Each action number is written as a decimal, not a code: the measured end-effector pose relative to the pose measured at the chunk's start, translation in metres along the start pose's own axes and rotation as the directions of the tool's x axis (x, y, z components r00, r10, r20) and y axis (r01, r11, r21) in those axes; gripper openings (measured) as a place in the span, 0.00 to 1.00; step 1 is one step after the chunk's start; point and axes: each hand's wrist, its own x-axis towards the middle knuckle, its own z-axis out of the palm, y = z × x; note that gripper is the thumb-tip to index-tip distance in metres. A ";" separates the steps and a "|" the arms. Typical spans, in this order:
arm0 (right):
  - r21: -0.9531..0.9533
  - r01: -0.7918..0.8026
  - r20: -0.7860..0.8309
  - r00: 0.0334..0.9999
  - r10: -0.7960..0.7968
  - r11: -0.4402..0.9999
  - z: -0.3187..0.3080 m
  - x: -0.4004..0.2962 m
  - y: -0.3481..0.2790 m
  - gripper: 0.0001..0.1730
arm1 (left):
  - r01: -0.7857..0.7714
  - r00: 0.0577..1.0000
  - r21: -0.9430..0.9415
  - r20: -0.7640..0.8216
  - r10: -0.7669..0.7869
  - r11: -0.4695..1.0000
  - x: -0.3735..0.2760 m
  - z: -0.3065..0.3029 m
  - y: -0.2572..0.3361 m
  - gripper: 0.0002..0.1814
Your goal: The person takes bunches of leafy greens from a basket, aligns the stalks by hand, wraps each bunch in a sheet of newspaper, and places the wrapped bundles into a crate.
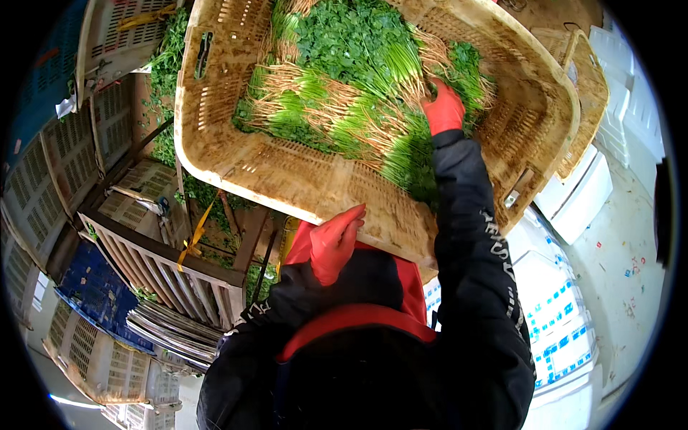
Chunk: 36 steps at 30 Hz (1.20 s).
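Observation:
A large, dirt-stained plastic crate (301,172) stands before me, its slotted walls sloping outward. Bundles of leafy greens with pale roots (344,113), like celery or coriander, lie in it in rows. On top is a bunch with broad green leaves (349,43), its roots towards the right. My right hand (445,107), in a red glove, reaches in and touches the root ends there; its fingertips are partly hidden among the roots. My left hand (336,244), also red-gloved, is beside the crate's near rim, fingers curled together, with nothing visible in it.
Left of the crate is a slatted rack (166,258) with a yellow strap (196,236), and loose greens (164,80) lie behind it. Several slotted crates (64,150) stand farther left. White boxes with blue tape (553,317) are stacked at right, near scraps on the floor (623,258).

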 end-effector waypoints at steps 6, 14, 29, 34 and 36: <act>-0.042 0.100 0.399 0.914 -0.075 0.994 0.047 -0.071 -0.018 0.30 | -0.040 0.999 0.015 -0.004 0.040 0.999 0.001 0.002 -0.003 0.15; -0.107 0.183 0.473 0.874 -0.112 0.977 0.067 -0.059 0.010 0.34 | -0.165 0.986 0.085 0.015 0.164 0.983 -0.001 -0.002 -0.007 0.15; -0.063 0.467 0.411 0.818 -0.403 0.882 0.065 -0.069 0.010 0.20 | -0.222 0.972 0.141 -0.045 0.230 0.965 -0.005 0.000 -0.012 0.17; 0.081 0.254 0.335 0.904 -0.266 0.964 0.074 -0.073 0.021 0.21 | -0.233 0.965 0.137 -0.093 0.247 0.963 -0.005 0.004 -0.016 0.17; 0.095 0.271 0.278 0.917 -0.286 0.958 0.069 -0.080 0.021 0.20 | -0.226 0.964 0.151 -0.104 0.243 0.962 -0.006 0.004 -0.016 0.17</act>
